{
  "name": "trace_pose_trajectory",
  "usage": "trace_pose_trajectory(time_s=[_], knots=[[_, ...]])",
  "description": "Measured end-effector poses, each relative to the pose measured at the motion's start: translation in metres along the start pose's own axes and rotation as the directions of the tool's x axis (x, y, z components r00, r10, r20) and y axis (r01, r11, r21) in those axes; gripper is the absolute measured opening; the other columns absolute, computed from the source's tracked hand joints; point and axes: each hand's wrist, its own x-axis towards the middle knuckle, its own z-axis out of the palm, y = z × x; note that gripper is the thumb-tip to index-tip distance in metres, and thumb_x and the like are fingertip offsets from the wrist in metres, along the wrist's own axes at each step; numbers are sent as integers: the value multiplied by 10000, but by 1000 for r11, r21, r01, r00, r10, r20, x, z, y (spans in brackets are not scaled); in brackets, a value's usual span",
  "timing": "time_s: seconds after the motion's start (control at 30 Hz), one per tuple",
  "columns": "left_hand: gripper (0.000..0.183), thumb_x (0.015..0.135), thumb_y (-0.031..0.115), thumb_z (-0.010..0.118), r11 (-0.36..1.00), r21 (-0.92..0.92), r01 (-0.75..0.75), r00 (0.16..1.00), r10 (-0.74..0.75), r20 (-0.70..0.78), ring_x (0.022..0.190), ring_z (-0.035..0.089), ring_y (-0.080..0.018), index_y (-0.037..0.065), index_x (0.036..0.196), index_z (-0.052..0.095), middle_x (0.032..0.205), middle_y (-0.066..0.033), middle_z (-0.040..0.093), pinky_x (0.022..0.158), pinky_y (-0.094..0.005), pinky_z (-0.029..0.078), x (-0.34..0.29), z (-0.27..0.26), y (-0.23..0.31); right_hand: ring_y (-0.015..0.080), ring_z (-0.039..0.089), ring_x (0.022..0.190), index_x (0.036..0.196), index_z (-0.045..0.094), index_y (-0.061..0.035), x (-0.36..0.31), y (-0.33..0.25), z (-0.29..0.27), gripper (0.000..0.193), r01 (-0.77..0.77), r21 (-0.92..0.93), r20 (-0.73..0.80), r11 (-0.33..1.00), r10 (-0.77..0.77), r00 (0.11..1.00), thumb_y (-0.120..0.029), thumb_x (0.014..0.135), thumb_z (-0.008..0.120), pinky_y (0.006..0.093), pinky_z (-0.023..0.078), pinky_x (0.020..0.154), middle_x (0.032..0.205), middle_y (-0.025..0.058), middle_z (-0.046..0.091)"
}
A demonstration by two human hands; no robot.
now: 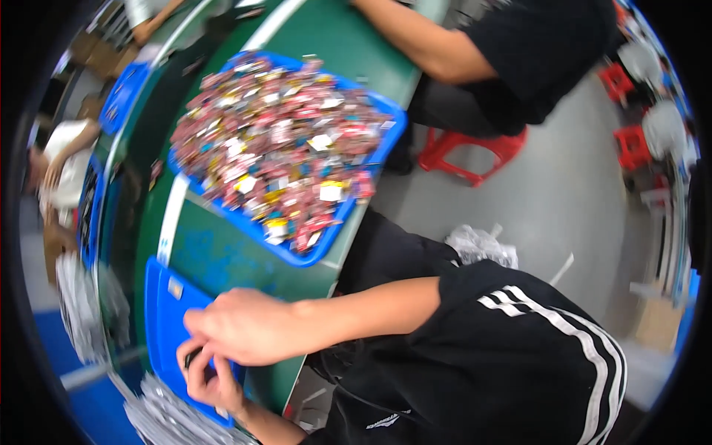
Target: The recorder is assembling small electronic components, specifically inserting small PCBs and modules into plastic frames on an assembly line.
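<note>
My left hand [211, 380] is curled, with a small dark piece [191, 359] showing between its thumb and fingers. Just above it, my right hand [248, 326] is closed, its fingertips bent down to the left hand. What the right fingers hold is hidden. Both hands are over a blue tray [158, 300], which they partly cover. A small pale piece [175, 288] lies at the tray's far end. Beyond it stands a larger blue tray [300, 257], heaped with small, blurred red, yellow, white and silver packets [282, 148].
Both trays stand on a green worktop [211, 233] with white strips. A co-worker in black [519, 59] sits beside a red stool [475, 152]. Clear plastic bags [167, 411] lie beside the near tray. Another person in a light top [70, 159] sits across the line.
</note>
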Motion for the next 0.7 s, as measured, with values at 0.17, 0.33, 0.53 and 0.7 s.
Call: trace_pose_trajectory(time_s=[0.17,0.33,0.53,0.7], knots=[[188,692,-14,741,987,-100,124,992,-125,-3,885,640,-222,9,878,731,936,-115,665,796,-311,501,19,23,8,323,621,707,872,589,-35,5,-2,-21,109,-25,-139,65,990,34,997,-91,820,666,386,489,609,790,141,609],[153,770,9,715,891,-391,230,965,-261,-28,795,595,-114,21,922,730,945,-79,649,659,-225,483,9,9,-4,291,602,653,822,571,-38,20,-15,4,152,213,-433,115,876,-181,977,-29,765,712,377,480,561,763,90,575],[141,798,-38,694,755,-589,289,926,-377,-29,884,616,-130,-32,938,698,978,-106,649,711,-233,531,4,10,-10,250,606,642,821,569,-37,16,-11,16,198,267,-379,204,886,-202,958,17,733,737,347,478,548,757,83,591],[121,852,33,685,467,-760,453,840,-509,187,741,628,-102,-50,939,691,922,-98,656,609,-217,548,11,10,-13,283,612,694,897,587,-13,28,-2,-9,181,239,-551,78,800,-236,969,104,769,639,342,495,615,792,126,598]])
